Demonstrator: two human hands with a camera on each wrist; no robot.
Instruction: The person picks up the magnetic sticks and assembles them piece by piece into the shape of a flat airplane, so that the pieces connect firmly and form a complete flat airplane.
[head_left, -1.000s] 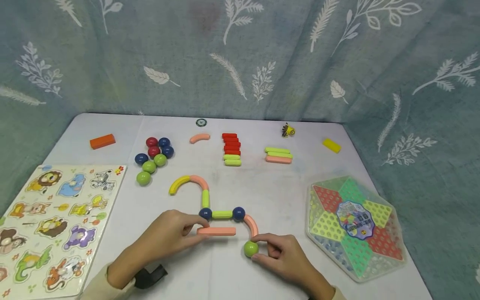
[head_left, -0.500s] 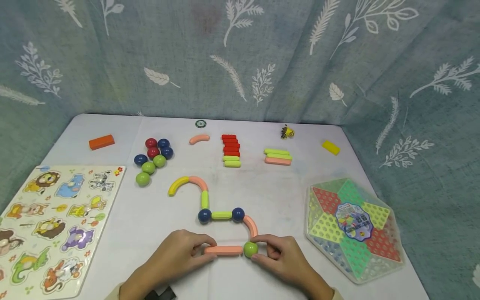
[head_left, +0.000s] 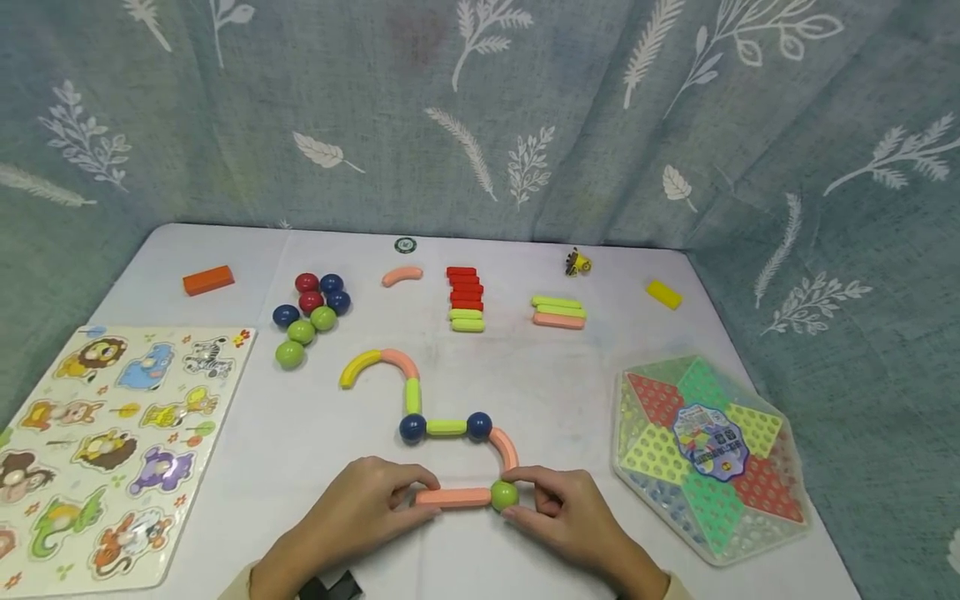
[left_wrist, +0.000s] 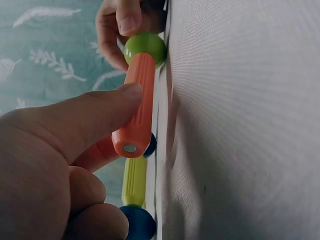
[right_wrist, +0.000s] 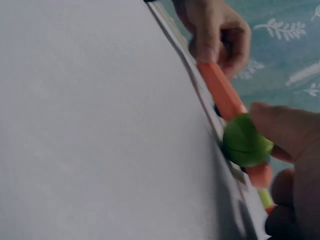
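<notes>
Between thumb and fingers, my left hand (head_left: 367, 508) pinches a straight salmon-pink magnetic rod (head_left: 457, 498). The rod's right end touches a green ball (head_left: 505, 496), which my right hand (head_left: 566, 512) pinches from the right. A metal dot shows on the rod's near end (left_wrist: 130, 148) in the left wrist view. From the green ball a curved pink rod (head_left: 506, 450) runs up to a blue ball (head_left: 479, 426). A lime rod (head_left: 446, 427) joins that to a second blue ball (head_left: 412, 428). Above it stand a short lime rod (head_left: 413, 396), a curved pink piece (head_left: 401, 362) and a curved yellow piece (head_left: 360, 367).
Loose balls (head_left: 302, 332) in red, blue and green lie at the back left. Short red and lime rods (head_left: 467, 296) and longer rods (head_left: 558, 320) lie at the back. An animal puzzle board (head_left: 243, 367) is at left, a hexagonal checkers box (head_left: 626, 417) at right.
My left hand has brought the straight pink rod down and right, from below the lime rod to contact with the green ball. My right hand stays on the ball.
</notes>
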